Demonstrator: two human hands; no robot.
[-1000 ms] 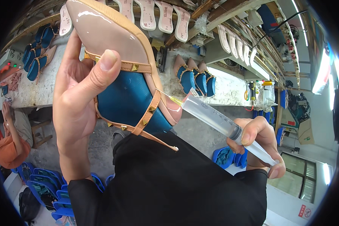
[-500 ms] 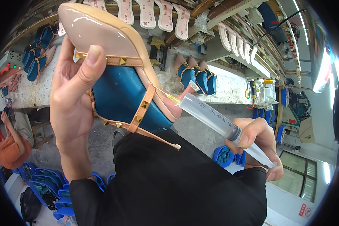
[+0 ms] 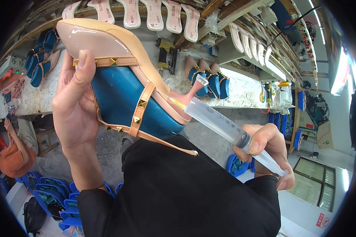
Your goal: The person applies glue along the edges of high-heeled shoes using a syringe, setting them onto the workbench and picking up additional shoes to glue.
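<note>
We see the studded pointed-toe shoe point(image 3: 97, 42) lowered and shifted left since the earlier frame, the syringe point(image 3: 214, 119) drifting slightly left too. Our left hand point(image 3: 73, 98) grips the shoe around its forepart, thumb across the front strap, holding it aloft before the workbench point(image 3: 241, 87), while our right hand point(image 3: 267, 144) clasps the syringe's plunger end, its yellow-hubbed needle point(image 3: 164, 96) pointing at the side strap near the heel

Shoe point(image 3: 103, 46) now lower at the toe point(image 3: 68, 32), its pink heel point(image 3: 192, 91) in fuller view
</note>
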